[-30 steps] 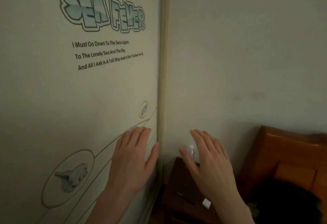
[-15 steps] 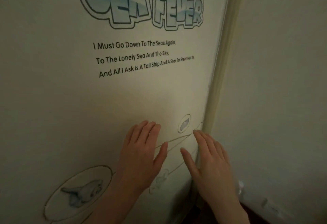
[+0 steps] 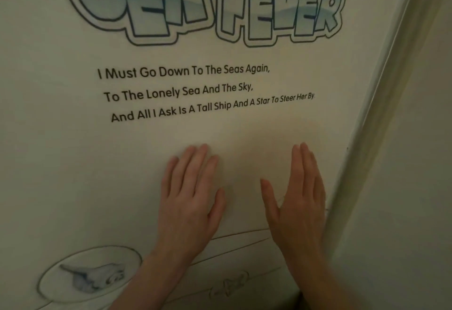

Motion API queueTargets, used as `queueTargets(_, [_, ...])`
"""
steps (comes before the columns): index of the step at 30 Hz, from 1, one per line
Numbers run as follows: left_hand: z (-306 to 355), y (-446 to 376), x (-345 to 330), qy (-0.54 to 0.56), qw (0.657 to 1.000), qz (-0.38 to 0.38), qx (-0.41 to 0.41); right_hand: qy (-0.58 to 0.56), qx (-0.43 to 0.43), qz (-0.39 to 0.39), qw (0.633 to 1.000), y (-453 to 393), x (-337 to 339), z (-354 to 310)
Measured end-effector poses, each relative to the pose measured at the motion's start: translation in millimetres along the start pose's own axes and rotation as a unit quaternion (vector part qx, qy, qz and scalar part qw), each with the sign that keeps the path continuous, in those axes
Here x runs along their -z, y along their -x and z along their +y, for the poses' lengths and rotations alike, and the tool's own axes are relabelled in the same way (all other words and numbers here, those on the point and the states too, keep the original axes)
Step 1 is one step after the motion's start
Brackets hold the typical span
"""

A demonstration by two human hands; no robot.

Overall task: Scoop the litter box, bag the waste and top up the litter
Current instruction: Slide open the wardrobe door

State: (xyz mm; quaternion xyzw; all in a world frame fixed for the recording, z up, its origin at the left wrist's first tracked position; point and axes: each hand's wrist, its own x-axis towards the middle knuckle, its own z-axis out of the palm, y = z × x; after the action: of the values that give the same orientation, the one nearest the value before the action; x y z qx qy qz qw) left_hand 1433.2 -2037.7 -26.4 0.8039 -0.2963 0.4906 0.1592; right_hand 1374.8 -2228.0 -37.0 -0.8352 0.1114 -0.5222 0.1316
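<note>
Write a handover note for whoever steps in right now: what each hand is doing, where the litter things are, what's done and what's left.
Left hand: open, flat, holding nothing, palm toward the printed "Sea Fever" panel.
Right hand: open, empty, fingers together, near the panel's right edge strip.
Litter box, scoop, bag and litter: none in view, only the panel and a plain wall.
Done: nothing can be confirmed from this view.
Left: find the litter box, scoop, bag the waste, top up the litter.

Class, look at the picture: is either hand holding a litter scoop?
No: the left hand and right hand lie flat and empty on the printed panel.
</note>
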Motion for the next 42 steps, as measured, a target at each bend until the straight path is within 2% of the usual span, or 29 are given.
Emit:
queueTargets(6, [-12.6, -2.5, -17.4, -0.103, 0.994, 0.006, 0.026, 0.026, 0.08, -0.055, 0.995, -33.7, -42.7, 5.9])
queueTargets(10, [-19.2, -0.1, -26.9, -0.129, 0.991, 0.001, 0.038, -0.009, 0.106, -0.081, 0.991, -39.1, -68.1, 11.9])
queueTargets(29, [-60.6, 15.0, -17.1, -0.2, 0.979, 0.037, 0.016, -0.081, 0.09, -0.052, 0.991, -24.3, -103.2, -29.2])
queueTargets(42, [-121.6, 46.5, 36.4, -0.2, 0.978, 0.046, 0.025, -0.107, 0.089, -0.04, 0.989, 9.8, -108.0, -114.2])
